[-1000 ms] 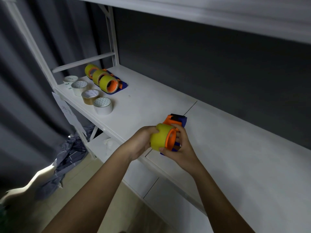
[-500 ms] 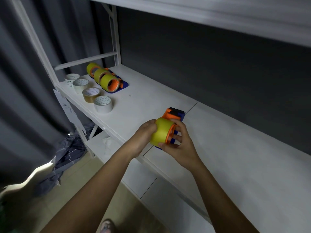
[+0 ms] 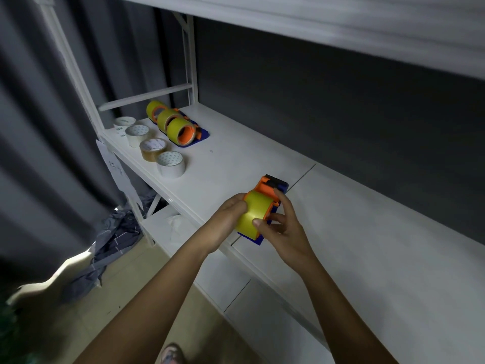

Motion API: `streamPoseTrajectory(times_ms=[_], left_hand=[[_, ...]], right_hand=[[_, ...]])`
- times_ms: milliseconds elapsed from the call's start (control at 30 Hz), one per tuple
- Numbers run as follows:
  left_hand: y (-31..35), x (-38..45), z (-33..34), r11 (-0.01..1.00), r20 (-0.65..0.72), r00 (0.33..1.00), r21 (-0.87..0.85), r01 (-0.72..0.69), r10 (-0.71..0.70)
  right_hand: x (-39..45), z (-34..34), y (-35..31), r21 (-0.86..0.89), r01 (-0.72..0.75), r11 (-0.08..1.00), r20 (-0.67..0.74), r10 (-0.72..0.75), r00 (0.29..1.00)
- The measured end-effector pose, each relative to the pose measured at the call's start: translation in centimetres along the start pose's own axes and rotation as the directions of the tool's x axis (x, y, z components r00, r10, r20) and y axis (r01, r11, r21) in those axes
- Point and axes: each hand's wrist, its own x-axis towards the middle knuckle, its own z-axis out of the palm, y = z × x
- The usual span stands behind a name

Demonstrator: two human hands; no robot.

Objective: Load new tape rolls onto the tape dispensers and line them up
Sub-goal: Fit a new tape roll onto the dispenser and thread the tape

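Tape roll [image 3: 253,215], yellow, is sitting on the orange-and-blue dispenser [image 3: 273,189] at the front edge of the white shelf [image 3: 367,232], just left of the panel seam.

Head view, the only one:
- Left hand [image 3: 228,222]: fingers curled against the roll's left face, gripping it. Fingertips mostly hidden behind the roll.
- Right hand [image 3: 282,229]: thumb pressed on the roll's outer surface, index finger reaching up along the orange frame, other fingers curled at the hub side. Holding roll and dispenser together.
- Change over the last second: the dispenser and roll have rolled so the orange hub, which faced the camera, now points right and is mostly covered. The right thumb has moved onto the tape surface. The hands' place on the shelf has barely shifted.
- My read: roll looks seated on the hub, so this unit is near done. Thumb placement suggests hunting for the tape's free end, or a final push home. Can't tell which; no loose end is visible.
- Three loaded dispensers [image 3: 172,124] stand in a row at the far left of the shelf, well apart from the hands. This one would be the fourth in line.
- Four loose rolls [image 3: 170,164], white and tan, lie flat in front of that row.
- Crumpled grey cloth [image 3: 112,240] on the floor below, irrelevant.

Remaining, as I judge it: carry this unit over and align it with the row.
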Motion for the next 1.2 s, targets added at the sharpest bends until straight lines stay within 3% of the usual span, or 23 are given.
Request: streamPoseTrajectory(times_ms=[167, 733, 900, 1200], left_hand=[[-0.1, 0.4, 0.4, 1.000, -0.055, 0.998, 0.003, 0.004, -0.004], [0.3, 0.8, 0.7, 1.000, -0.013, 1.000, -0.018, -0.020, 0.020], [0.3, 1.2, 0.8, 0.996, -0.035, 0.998, -0.064, -0.061, 0.059], [0.1, 1.4, 0.4, 0.998, 0.006, 0.999, -0.050, -0.050, 0.050]], right_hand=[[-0.1, 0.4, -0.2, -0.079, 0.151, 0.985, 0.032, -0.149, 0.988], [0.7, -0.1, -0.6, 0.002, 0.077, 0.997, 0.041, -0.077, 0.996], [0.6, 0.5, -0.4, -0.113, 0.157, 0.981, 0.026, -0.155, 0.988], [1.1, -0.2, -0.8, -0.003, 0.101, 0.995, 0.050, -0.101, 0.994]])
